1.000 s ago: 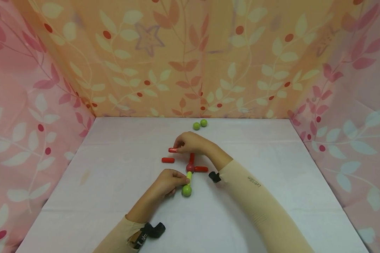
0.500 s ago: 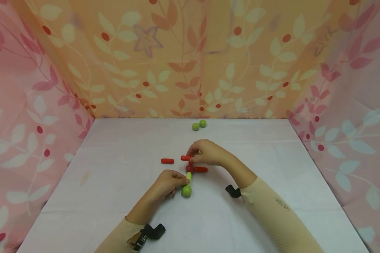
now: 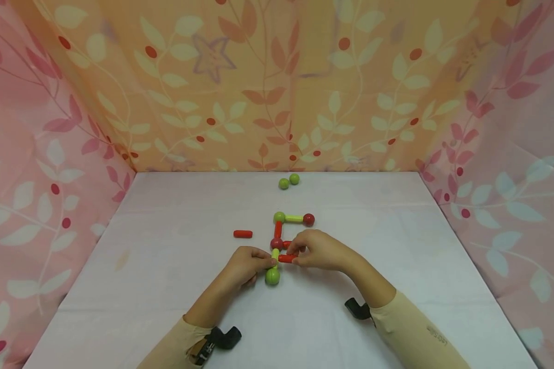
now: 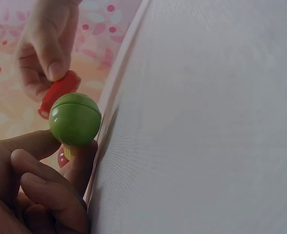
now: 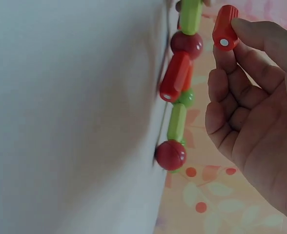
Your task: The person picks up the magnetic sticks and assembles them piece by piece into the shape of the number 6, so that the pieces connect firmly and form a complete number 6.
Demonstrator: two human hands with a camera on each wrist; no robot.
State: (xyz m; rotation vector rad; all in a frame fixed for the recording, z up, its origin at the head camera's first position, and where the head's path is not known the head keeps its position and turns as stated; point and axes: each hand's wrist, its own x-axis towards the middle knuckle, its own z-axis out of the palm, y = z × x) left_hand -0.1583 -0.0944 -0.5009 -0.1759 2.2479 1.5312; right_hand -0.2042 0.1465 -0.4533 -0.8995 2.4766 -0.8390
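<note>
My left hand (image 3: 244, 266) pinches a yellow-green rod (image 3: 275, 254) that links a green ball (image 3: 272, 277) at the near end to a dark red ball (image 3: 276, 243). From that red ball one red rod (image 3: 278, 229) runs back to another green ball; a second red rod (image 5: 175, 78) juts out to the right. Thumb and fingers of my right hand (image 3: 320, 251) pinch a loose red rod (image 5: 225, 28), which has a pale disc in its end. In the head view this rod points at the yellow-green rod, just right of my left fingertips.
Off the far green ball (image 3: 279, 218), another yellow-green rod (image 3: 294, 219) leads right to a second red ball (image 3: 309, 220). A single red rod (image 3: 243, 234) lies to the left on the white cloth (image 3: 166, 287). Two loose green balls (image 3: 283, 183) sit near the back edge.
My right hand has brought the red rod from the left, over the joined pieces, to their near right side. The far pieces it covered now show. My left hand has kept its place.
</note>
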